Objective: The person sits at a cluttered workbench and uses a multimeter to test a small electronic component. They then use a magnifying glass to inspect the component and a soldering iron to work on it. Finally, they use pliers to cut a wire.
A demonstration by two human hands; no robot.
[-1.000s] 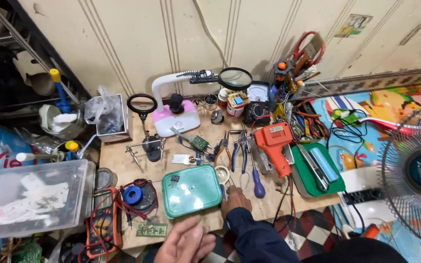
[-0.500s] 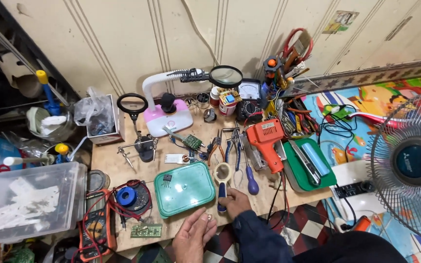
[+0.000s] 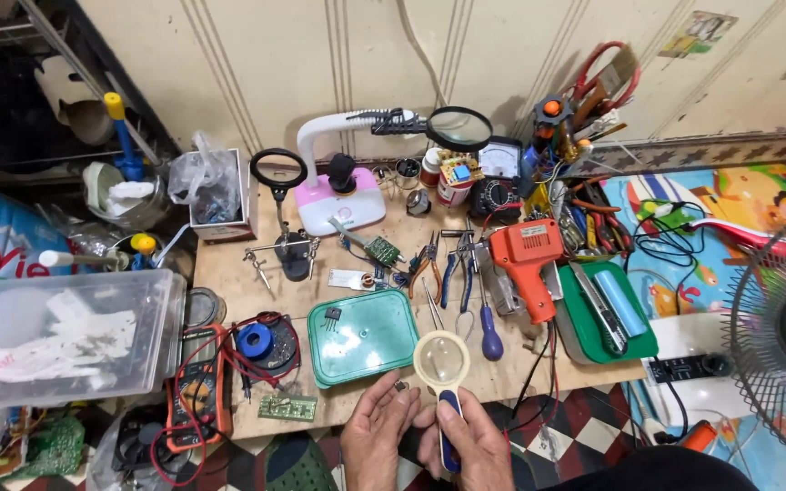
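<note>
Hands first: right hand [image 3: 468, 435] is gripping the blue handle of a cream-rimmed round magnifying glass [image 3: 441, 362], lens reaching over the edge of the cluttered wooden workbench [image 3: 229, 273]. Left hand [image 3: 377, 432] is lying open, palm up, cradling a tiny dark component [image 3: 400, 386] near the fingertips; what kind of part it is, the view is too coarse to tell.

Risks, largest downward. Bench edge is running right under the hands, so anything slipping is probably heading for the checkered floor [image 3: 584, 427]. Green square plastic lid [image 3: 363, 335], lying just beside the lens, is carrying a small black part [image 3: 331, 314] that a nudge could be sending off. Smallest and likeliest: the component is sitting loose on the open palm, and a slight tilt could be rolling it away.
</note>
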